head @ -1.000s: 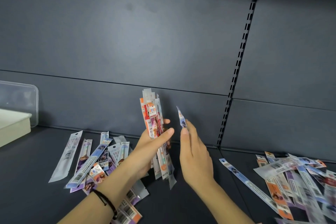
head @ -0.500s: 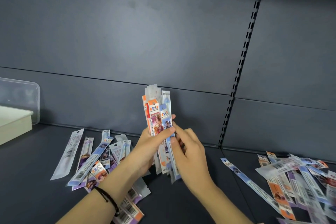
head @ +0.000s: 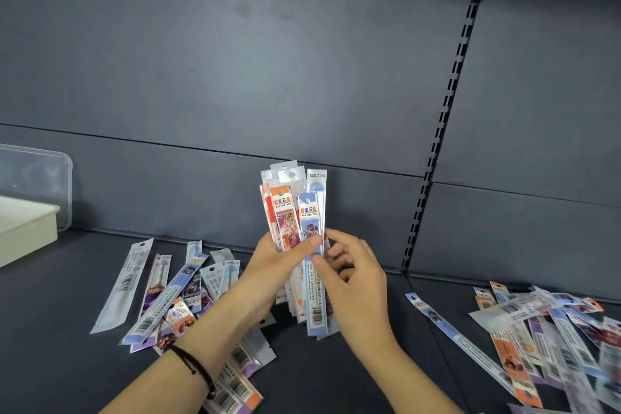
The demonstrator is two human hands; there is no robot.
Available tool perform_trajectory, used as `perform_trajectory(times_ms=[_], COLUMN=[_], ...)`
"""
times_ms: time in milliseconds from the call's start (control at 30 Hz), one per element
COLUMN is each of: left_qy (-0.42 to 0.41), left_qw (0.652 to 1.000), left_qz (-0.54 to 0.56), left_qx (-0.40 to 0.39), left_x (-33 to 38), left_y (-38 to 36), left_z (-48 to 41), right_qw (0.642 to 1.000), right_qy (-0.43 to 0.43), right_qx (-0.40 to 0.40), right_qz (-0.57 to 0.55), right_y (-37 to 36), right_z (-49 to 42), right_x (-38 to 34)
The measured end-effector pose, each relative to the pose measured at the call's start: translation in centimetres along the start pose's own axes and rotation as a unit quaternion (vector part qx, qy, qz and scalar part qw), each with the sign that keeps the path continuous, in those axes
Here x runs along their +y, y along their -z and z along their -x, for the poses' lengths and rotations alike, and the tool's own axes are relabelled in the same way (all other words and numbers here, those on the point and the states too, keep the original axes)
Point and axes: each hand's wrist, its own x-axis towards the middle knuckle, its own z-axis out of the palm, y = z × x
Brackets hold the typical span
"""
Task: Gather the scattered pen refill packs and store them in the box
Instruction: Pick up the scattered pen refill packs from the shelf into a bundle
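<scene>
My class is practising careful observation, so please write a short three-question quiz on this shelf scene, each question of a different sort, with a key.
1. True or false: the left hand and the right hand both hold the upright bundle of flat plastic pen refill packs.
2. Where does the cream rectangular box stand on the dark grey shelf?
A. at the far left
B. between the hands
C. at the far right
3. Fill the gap: the loose packs lie on ____ sides of the hands.

Key: 1 true; 2 A; 3 both.
</scene>
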Motion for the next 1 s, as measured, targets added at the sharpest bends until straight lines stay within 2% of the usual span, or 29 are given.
perform_trajectory(times_ms=[167,267,467,567,700,833,1000], left_qy=[0.007,0.006,-0.005,-0.022,-0.057,-0.074,-0.024], left_qw=[1.0,0.999,0.998,0.999,0.997,0.996,1.0], left_qz=[0.008,0.032,0.05,0.032,0.023,0.041,-0.004], left_qx=[-0.006,-0.015,-0.025,0.002,0.045,0.028,0.017], left_x=[0.3,0.8,1.4,1.9,2.3,2.4,0.9], left_y=[-0.5,-0.6,0.0,0.0,0.6,0.6,0.6], left_z=[0.2,0.3,0.2,0.0,-0.3,-0.2,-0.1], right_qw=[0.999,0.998,0.997,0.999,0.997,0.995,0.991], right_qy=[0.017,0.002,0.011,0.024,0.003,0.013,-0.016], right_qx=[0.022,-0.001,-0.02,-0.008,-0.062,-0.064,-0.076], right_qz=[-0.014,-0.061,-0.075,-0.039,0.039,0.071,0.113], right_y=[0.0,-0.3,-0.3,0.0,-0.2,-0.6,-0.4], right_z=[0.4,0.4,0.7,0.6,0.7,0.7,0.5], right_x=[-0.4,-0.5,-1.1,-1.3,-0.7,-0.3,0.3])
